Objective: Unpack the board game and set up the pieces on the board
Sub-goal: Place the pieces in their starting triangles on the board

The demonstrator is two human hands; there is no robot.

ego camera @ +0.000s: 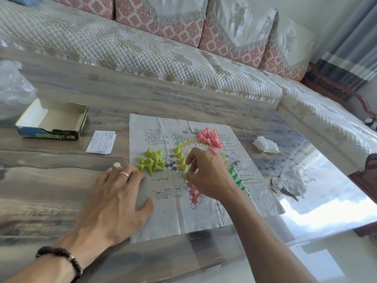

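A creased paper game board (183, 217) with a printed star of circles lies flat on the table. A loose heap of yellow-green cone pieces (152, 162) sits at its left edge, and a few more yellow-green cones (180, 155) stand upright on the star. Pink cones (210, 137) are piled at the far side. Green cones (236, 178) stand in a row beside my right wrist. My right hand (206, 172) hovers over the star and pinches a yellow-green piece, mostly hidden by the fingers. My left hand (120, 197) rests flat on the board's left edge.
An open cardboard game box (53, 121) stands at the far left, with a folded instruction leaflet (101, 142) next to it. Crumpled paper (266, 145) and crumpled plastic (289, 181) lie to the right of the board. A sofa (163, 58) runs behind the table.
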